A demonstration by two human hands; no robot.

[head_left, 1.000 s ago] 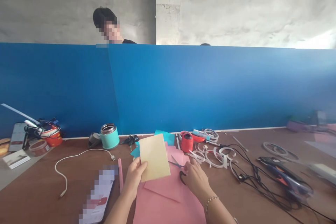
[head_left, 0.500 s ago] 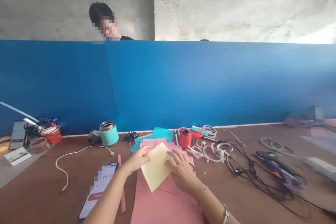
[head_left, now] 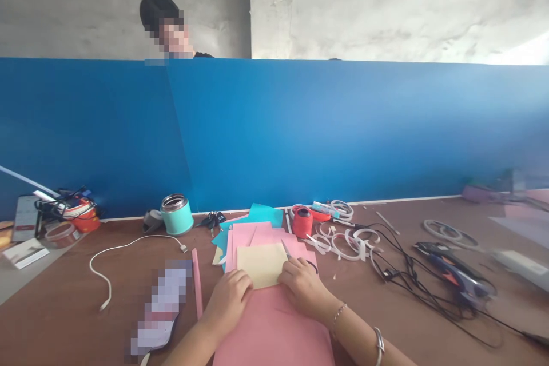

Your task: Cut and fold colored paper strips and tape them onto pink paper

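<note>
A pale yellow square sheet of paper lies on pink paper, its near edge toward me. At the near left corner, my left hand is closed with curled fingers on the edge. My right hand grips the near right corner the same way; a bracelet and a bangle circle that wrist. Beside my right fingers, a dark loop and a pointed blade, apparently scissors, show in part; the rest is covered. Several more pink sheets and blue paper are layered behind.
Left of the paper are a pink strip, a phone and a white cable. A turquoise container stands behind. To the right are a red spool-like object, white coils, black cables and a glue gun.
The yellow paper has turned from a tilted diamond to square-on and come down onto the pink sheets. Both hands have shifted from its side corners to its near corners.
</note>
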